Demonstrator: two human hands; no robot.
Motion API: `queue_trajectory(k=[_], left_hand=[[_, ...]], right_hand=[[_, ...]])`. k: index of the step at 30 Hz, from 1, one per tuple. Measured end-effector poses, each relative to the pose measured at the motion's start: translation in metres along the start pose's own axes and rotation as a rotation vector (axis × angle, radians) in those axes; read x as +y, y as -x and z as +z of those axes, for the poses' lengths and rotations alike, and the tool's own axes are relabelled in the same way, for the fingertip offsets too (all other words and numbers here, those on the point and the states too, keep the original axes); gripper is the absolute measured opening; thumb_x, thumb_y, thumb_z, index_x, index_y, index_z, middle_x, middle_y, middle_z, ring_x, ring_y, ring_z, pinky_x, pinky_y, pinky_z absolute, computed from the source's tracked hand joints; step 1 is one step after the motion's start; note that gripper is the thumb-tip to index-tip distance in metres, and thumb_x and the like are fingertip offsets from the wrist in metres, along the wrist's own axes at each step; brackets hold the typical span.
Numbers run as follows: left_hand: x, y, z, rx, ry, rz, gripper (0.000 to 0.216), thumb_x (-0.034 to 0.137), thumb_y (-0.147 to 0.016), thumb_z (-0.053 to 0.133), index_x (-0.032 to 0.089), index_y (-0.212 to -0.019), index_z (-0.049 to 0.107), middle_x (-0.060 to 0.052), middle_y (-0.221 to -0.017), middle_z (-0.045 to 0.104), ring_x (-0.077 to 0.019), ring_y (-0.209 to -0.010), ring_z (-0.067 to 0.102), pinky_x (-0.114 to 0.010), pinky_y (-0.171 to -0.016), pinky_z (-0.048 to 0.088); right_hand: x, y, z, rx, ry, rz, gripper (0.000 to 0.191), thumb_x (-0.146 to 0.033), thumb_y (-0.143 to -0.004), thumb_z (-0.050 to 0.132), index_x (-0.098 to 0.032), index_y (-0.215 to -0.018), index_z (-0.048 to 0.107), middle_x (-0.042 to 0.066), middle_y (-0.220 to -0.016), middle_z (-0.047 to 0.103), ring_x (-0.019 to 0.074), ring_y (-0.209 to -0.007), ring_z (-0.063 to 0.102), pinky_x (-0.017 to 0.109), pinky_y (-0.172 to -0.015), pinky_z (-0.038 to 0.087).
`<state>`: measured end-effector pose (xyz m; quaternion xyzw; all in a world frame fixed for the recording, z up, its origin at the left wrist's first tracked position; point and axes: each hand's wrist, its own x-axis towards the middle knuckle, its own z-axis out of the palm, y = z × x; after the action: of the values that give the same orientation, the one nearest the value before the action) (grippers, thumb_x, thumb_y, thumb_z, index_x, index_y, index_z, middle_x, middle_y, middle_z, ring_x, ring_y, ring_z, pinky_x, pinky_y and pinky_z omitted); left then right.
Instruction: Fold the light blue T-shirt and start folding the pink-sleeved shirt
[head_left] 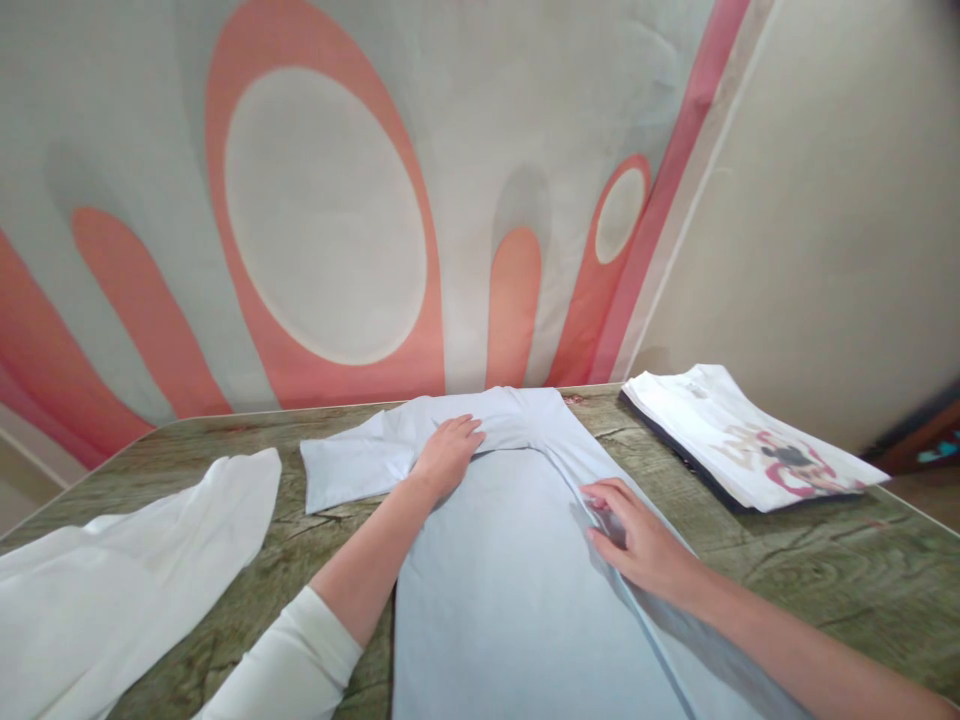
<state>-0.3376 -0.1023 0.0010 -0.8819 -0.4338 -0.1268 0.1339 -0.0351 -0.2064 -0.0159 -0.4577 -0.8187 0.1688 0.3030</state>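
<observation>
One pale-blue shirt (487,590), long axis near-to-far; left hand (448,455) flat toward far end, right hand (637,540) loosely spread, nearer the long right-side fold (646,628); hands apart.

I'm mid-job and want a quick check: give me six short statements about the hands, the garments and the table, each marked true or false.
1. The left hand rests on the light blue shirt. True.
2. The right hand is at the right side of that shirt. True.
3. The folded stack shows a print on top. True.
4. The folded stack lies to the left of the shirt. False: it lies to the right.
5. Both hands are on the leftmost garment. False: the white garment lies off to the left, and neither hand is on it.
6. The work surface is plain white. False: the table has a wood-grain look.
</observation>
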Motion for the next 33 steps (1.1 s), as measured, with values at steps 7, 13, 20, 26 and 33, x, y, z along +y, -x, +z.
queue_trajectory(k=[7, 13, 20, 26, 33], left_hand=[[0.011, -0.005, -0.017, -0.04, 0.013, 0.027, 0.021, 0.009, -0.084, 0.048, 0.019, -0.095, 0.063, -0.007, -0.096, 0.061, -0.0209, -0.094, 0.052, -0.034, -0.081, 0.04], [0.009, -0.004, -0.016, -0.086, 0.017, -0.046, 0.021, 0.01, -0.084, 0.046, 0.017, -0.093, 0.064, -0.008, -0.094, 0.06, -0.021, -0.091, 0.053, -0.034, -0.079, 0.04], [0.042, -0.026, -0.029, -0.149, 0.04, 0.096, 0.017, 0.023, -0.081, 0.057, 0.017, -0.096, 0.062, -0.008, -0.097, 0.062, -0.0227, -0.094, 0.057, -0.034, -0.08, 0.043], [0.08, -0.074, -0.009, -0.165, -0.035, 0.186, 0.013, 0.008, -0.081, 0.051, 0.014, -0.081, 0.063, -0.009, -0.086, 0.064, -0.0222, -0.082, 0.061, -0.034, -0.072, 0.043], [0.082, -0.078, 0.004, -0.104, -0.019, 0.194, 0.013, 0.01, -0.082, 0.05, 0.013, -0.081, 0.063, -0.01, -0.083, 0.062, -0.0226, -0.08, 0.059, -0.036, -0.074, 0.041]], right_hand=[[0.0, -0.005, -0.003, 0.025, -0.209, 0.192, 0.023, -0.022, -0.078, 0.05, -0.019, -0.1, 0.054, -0.001, -0.073, 0.052, 0.0134, -0.066, 0.052, 0.027, -0.064, 0.044], [0.004, -0.01, -0.011, 0.006, -0.346, 0.29, 0.018, -0.024, -0.078, 0.051, -0.018, -0.094, 0.057, -0.003, -0.066, 0.05, 0.0118, -0.059, 0.047, 0.025, -0.056, 0.04], [-0.004, -0.01, -0.012, -0.069, -0.301, 0.255, 0.02, -0.032, -0.084, 0.049, -0.019, -0.095, 0.059, 0.002, -0.08, 0.062, 0.0162, -0.073, 0.056, 0.026, -0.059, 0.041], [-0.003, -0.01, -0.013, -0.064, -0.308, 0.245, 0.021, -0.035, -0.086, 0.047, -0.019, -0.094, 0.059, 0.002, -0.083, 0.064, 0.0173, -0.076, 0.058, 0.028, -0.065, 0.044], [0.011, -0.008, -0.006, 0.059, -0.321, 0.311, 0.024, -0.035, -0.086, 0.047, -0.019, -0.1, 0.057, 0.005, -0.091, 0.064, 0.0176, -0.08, 0.059, 0.03, -0.07, 0.047]])
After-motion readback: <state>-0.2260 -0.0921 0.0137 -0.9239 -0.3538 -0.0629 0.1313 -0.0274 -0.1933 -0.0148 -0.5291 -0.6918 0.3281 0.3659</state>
